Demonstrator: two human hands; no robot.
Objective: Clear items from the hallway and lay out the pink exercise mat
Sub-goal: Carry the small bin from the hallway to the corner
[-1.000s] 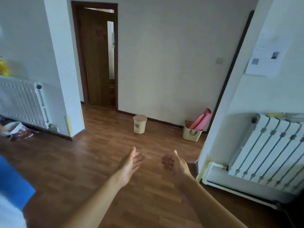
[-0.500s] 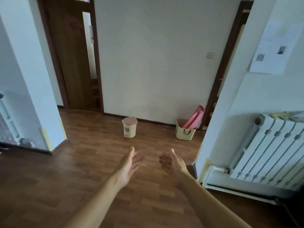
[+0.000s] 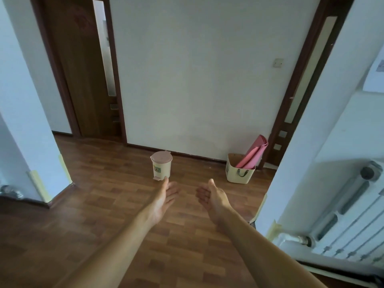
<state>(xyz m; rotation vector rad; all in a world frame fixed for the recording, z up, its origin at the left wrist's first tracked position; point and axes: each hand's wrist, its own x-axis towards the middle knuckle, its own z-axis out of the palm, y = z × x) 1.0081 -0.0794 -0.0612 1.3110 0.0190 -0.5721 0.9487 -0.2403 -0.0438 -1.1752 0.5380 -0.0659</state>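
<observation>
With both arms stretched ahead, my left hand point(image 3: 164, 199) and right hand point(image 3: 212, 195) face each other palm to palm, fingers loose, holding nothing. Rolled up, the pink exercise mat point(image 3: 254, 152) leans in a cream basket point(image 3: 239, 174) at two o'clock by the wall. At twelve o'clock, a small pedal bin point(image 3: 161, 165) stands on the wood floor point(image 3: 104, 194).

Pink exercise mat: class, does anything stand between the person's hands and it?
Nothing visible. Bare floor runs from the left hand and right hand to the basket holding the mat; the pedal bin stands left of that path.
</observation>
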